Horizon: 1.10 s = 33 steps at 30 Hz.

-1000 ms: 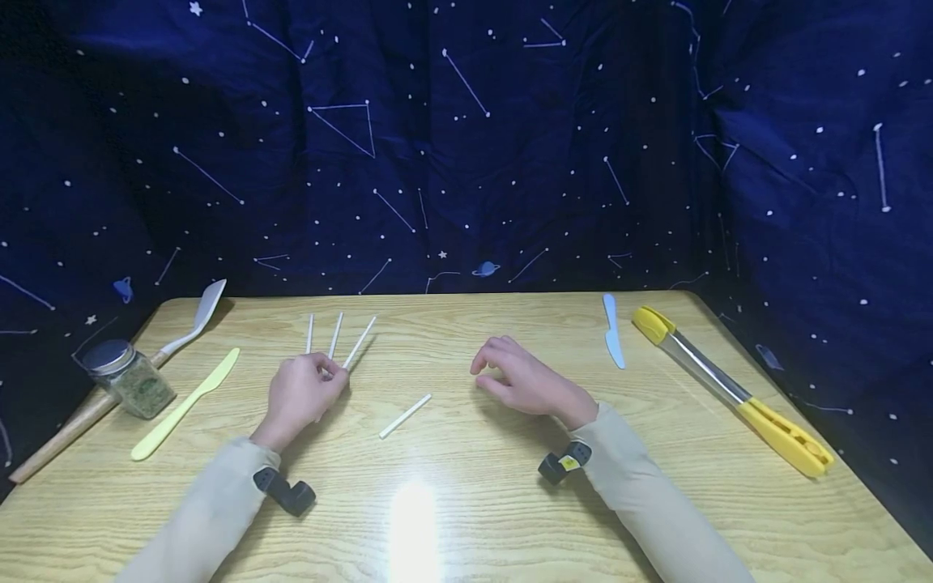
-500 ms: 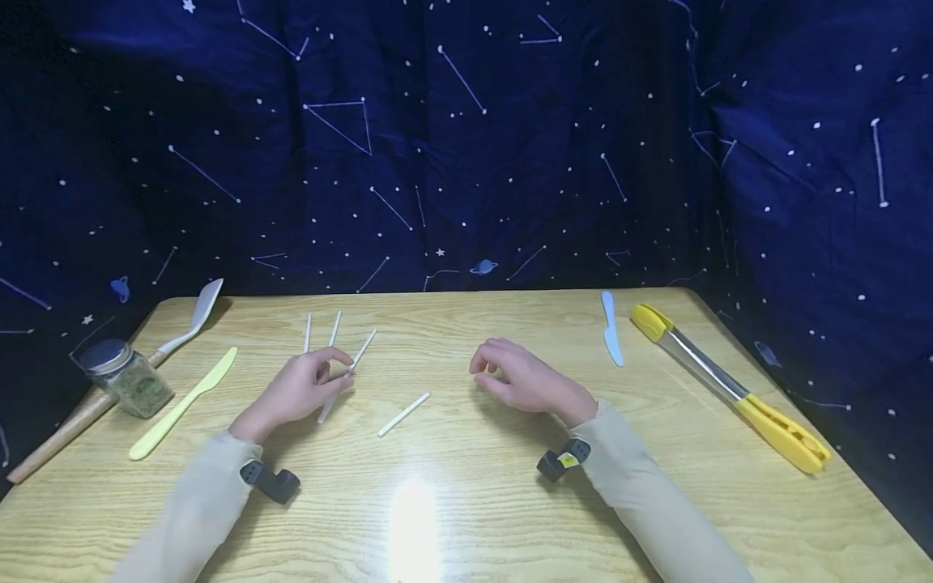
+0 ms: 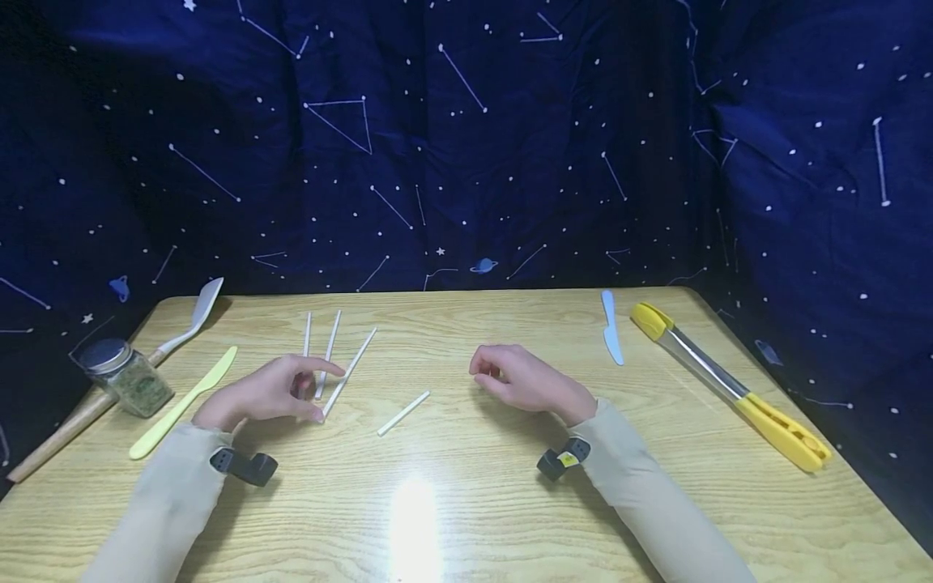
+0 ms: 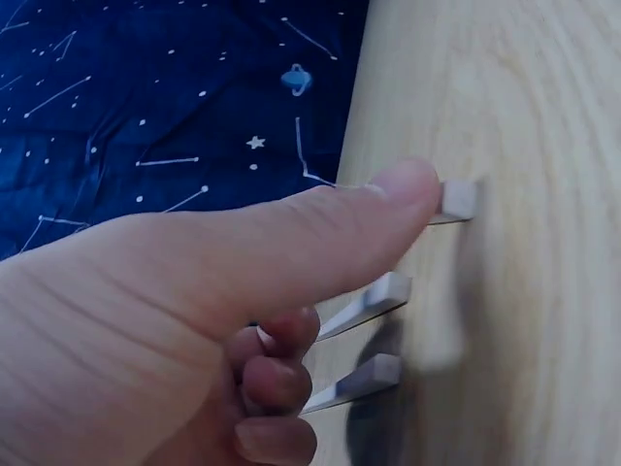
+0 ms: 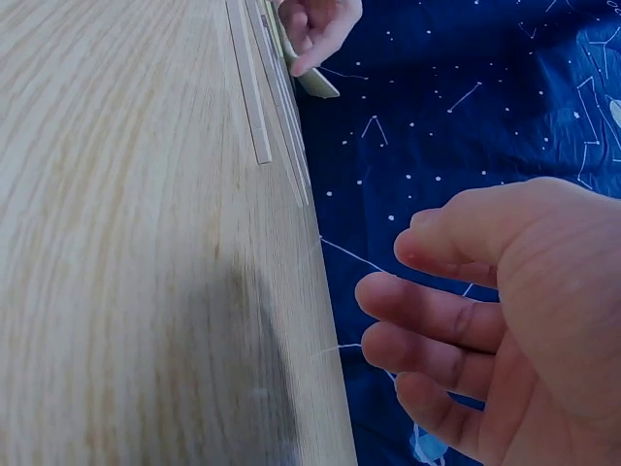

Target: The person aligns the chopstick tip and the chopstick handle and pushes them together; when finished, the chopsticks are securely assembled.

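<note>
Three slim white square-edged sticks lie side by side, left of the table's middle: a left stick (image 3: 307, 332), a middle stick (image 3: 331, 340) and a slanted right stick (image 3: 359, 351). My left hand (image 3: 262, 390) reaches over them from the left. Its extended index finger touches the right stick partway along, and the thumb tip (image 4: 412, 184) is right at that stick's near end. The other left fingers are bent. A shorter white stick (image 3: 404, 414) lies apart, between the hands. My right hand (image 3: 528, 382) hovers over the table with fingers loosely bent, holding nothing.
On the left are a yellow plastic knife (image 3: 185, 405), a spice jar (image 3: 129, 380) and a wooden-handled spatula (image 3: 80, 425). To the right lie a blue plastic knife (image 3: 611, 330) and yellow-tipped tongs (image 3: 714, 379). A dark starry cloth (image 3: 466, 162) hangs behind the table.
My left hand has loosened its pinch on the right stick and drawn left and nearer, thumb and index spreading along it. That stick has shifted slightly nearer. The right hand barely moved.
</note>
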Tool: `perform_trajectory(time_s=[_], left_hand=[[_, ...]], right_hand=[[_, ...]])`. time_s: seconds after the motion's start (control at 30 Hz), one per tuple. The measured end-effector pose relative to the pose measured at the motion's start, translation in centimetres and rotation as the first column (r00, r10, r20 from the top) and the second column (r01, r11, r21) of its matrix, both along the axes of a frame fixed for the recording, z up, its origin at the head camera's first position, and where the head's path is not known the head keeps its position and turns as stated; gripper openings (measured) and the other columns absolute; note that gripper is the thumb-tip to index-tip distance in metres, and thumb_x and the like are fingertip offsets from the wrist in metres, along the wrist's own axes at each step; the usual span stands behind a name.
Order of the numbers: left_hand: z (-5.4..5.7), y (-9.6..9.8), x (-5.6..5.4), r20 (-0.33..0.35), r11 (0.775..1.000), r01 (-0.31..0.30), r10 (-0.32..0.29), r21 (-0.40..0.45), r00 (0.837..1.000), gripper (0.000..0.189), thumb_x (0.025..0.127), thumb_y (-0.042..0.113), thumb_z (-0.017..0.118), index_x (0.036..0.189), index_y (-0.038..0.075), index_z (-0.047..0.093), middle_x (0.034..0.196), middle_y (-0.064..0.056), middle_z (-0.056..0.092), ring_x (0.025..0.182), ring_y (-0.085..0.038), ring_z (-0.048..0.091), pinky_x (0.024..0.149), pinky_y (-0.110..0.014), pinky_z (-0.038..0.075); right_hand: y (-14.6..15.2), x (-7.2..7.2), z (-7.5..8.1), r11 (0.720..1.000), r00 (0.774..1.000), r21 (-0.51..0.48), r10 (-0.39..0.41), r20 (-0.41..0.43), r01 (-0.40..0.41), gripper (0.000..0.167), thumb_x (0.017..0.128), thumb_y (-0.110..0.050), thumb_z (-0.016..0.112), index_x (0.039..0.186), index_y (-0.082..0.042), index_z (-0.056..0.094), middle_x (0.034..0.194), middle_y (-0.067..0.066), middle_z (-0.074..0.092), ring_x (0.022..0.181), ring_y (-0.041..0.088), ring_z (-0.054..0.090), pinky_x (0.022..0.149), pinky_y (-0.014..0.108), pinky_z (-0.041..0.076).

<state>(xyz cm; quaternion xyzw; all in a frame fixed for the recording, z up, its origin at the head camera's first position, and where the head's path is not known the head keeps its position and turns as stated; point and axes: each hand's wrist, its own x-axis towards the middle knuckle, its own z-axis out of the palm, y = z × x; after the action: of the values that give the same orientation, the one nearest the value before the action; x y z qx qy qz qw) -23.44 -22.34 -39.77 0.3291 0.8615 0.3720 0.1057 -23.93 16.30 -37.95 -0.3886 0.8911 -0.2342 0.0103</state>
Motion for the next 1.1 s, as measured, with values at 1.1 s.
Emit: perform_trajectory(time_s=[1.1], left_hand=[[-1.4, 2.3, 0.4, -0.263, 0.933, -0.307, 0.254, -0.186, 0.931, 0.052, 0.089, 0.024, 0.067, 0.134, 0.001, 0.053, 0.081, -0.005, 0.039, 0.080, -0.021, 0.034, 0.069, -0.030, 0.029]], right_hand=[[5.1, -1.2, 1.4, 0.944, 0.986, 0.319, -0.125, 0.106, 0.085, 0.039, 0.082, 0.014, 0.044, 0.106, -0.009, 0.064, 0.075, 0.004, 0.059, 0.068, 0.013, 0.050, 0.063, 0.024, 0.042]])
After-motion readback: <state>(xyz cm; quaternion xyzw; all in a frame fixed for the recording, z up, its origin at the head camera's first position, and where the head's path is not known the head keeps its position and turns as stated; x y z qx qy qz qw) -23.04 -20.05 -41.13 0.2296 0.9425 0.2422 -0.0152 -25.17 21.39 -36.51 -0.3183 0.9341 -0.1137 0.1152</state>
